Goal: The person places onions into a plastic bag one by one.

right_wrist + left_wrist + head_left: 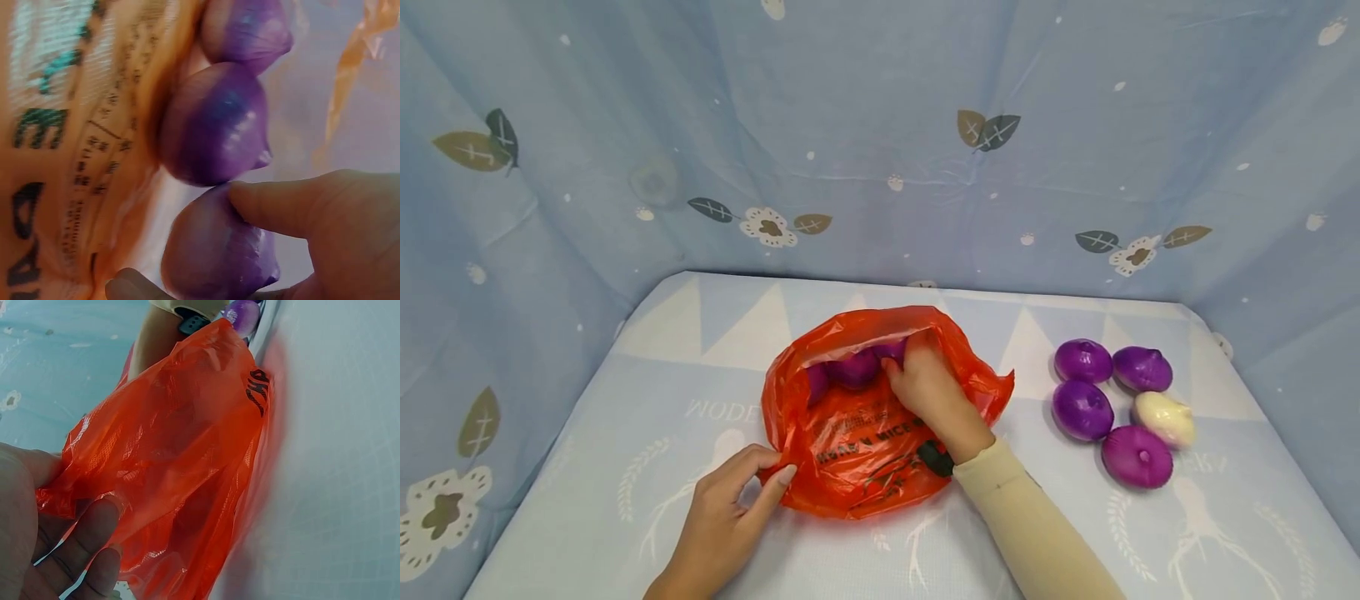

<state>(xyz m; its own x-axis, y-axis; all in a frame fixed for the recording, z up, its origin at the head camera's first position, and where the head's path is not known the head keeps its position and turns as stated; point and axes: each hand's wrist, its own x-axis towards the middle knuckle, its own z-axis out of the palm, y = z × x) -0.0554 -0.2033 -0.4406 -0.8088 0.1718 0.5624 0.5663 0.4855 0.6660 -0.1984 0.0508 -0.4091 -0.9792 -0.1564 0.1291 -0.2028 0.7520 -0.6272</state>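
Pinching the near left edge of the red bag [797, 487] in the lower middle of the head view, the left hand [722, 508] has its thumb and forefinger closed on the plastic. The right hand [932, 392] is inside the bag, right of centre, beside a row of purple onions [853, 371] along the far inner wall; its fingertips are hidden there. At right on the table [655, 400] sit four purple onions [1082, 411] and a pale onion [1165, 419]. In the left wrist view, the bag slants across the middle, its corner nipped at left, the other fingers [94, 528] loosely bent and apart. In the right wrist view, three onions form a column; the right hand grips the lowest onion [203, 250], at bottom centre, thumb on its upper side, spread to about its width, with the bag's printed wall at left.
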